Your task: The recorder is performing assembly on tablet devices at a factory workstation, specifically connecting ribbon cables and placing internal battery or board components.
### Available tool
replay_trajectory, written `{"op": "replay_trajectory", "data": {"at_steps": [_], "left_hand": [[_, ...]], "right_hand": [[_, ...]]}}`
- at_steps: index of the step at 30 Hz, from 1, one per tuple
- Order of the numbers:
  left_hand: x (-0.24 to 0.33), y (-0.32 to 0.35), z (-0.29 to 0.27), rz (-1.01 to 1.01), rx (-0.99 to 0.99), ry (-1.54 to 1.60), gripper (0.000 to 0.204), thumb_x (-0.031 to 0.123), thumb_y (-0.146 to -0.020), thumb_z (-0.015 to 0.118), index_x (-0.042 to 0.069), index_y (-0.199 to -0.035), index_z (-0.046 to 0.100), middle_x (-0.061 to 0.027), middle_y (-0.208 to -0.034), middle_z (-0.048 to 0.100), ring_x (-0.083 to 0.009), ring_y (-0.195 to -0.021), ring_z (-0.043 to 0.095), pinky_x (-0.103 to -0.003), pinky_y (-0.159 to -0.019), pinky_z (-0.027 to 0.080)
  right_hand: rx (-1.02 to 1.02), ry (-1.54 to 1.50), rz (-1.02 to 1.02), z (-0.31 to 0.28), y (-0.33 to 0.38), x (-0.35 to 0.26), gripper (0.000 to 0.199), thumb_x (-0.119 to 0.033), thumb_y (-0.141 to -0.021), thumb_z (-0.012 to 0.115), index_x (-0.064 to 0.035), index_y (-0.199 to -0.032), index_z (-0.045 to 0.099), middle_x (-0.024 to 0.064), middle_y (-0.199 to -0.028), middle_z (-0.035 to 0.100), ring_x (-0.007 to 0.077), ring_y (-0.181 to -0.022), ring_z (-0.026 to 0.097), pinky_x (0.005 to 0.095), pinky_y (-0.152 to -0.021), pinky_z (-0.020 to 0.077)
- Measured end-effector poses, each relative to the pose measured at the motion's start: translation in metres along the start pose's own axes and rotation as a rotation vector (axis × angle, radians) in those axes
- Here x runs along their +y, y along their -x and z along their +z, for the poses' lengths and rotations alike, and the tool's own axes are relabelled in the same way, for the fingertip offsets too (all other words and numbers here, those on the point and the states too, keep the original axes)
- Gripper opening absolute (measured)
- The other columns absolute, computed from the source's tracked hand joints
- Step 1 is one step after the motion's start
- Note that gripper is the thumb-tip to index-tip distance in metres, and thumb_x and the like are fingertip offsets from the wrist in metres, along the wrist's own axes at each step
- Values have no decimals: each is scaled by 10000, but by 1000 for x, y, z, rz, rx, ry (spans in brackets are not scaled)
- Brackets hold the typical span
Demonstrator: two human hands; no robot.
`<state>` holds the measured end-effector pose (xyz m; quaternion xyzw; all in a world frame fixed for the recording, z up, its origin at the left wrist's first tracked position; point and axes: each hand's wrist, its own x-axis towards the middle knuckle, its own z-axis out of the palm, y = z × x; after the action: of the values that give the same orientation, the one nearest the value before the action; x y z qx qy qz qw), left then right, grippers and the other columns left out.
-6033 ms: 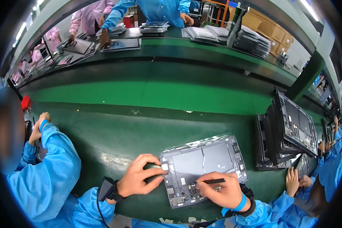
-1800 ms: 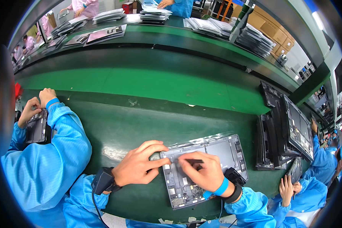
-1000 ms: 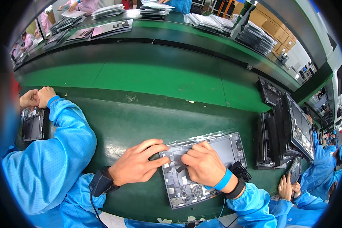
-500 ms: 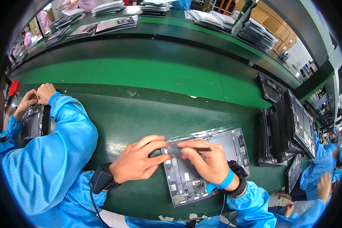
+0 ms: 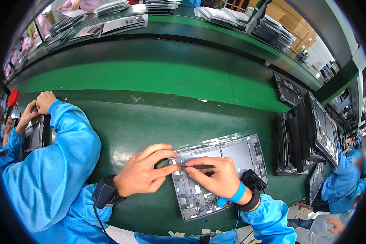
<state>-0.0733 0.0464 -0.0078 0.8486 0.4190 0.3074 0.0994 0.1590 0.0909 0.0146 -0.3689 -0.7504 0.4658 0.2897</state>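
On the green bench in front of me lies an opened, flat grey electronic device (image 5: 244, 156), its circuit board and small parts exposed along the near side. Clear film sticks out past its far edge. My right hand (image 5: 215, 175) is over the device, thumb and fingers pinching a slim dark stick-like tool (image 5: 201, 166); too little shows to name its kind. The tip points at the device's left edge. From the left, my left hand (image 5: 148, 168) reaches that edge, fingers apart, index fingertip close to the tool's tip. Nothing shows in its grasp.
Similar opened devices stand in a leaning stack (image 5: 301, 138) at the right. At the left, a co-worker's blue sleeve (image 5: 75, 138) and hands are over another device (image 5: 33, 134). Flat panels (image 5: 124, 25) and piled sheets (image 5: 272, 30) lie on the raised shelf beyond.
My right hand has moved slightly left and down, and the tool now lies flatter with its tip beside my left index finger. The left hand has barely moved.
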Motion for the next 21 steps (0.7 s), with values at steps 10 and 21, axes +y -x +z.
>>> {"op": "replay_trajectory", "data": {"at_steps": [10, 21], "left_hand": [[0, 0, 0, 11, 11, 4, 357, 18, -710, 638, 176, -1015, 734, -39, -1189, 605, -266, -1190, 567, -352, -761, 585], [-1, 0, 2, 14, 12, -9, 353, 21, -723, 647, 191, -1020, 732, -25, -1191, 598, -254, -1199, 558, -340, -715, 586]], "right_hand": [[-48, 44, -76, -1, -3, 0, 137, -85, -881, 698, -3, -988, 720, 126, -806, 713, 189, -650, 707, 282, -580, 573], [-60, 71, -108, -3, -4, 1, 116, -80, -874, 692, -4, -960, 715, 121, -777, 687, 216, -628, 687, 300, -560, 564]]}}
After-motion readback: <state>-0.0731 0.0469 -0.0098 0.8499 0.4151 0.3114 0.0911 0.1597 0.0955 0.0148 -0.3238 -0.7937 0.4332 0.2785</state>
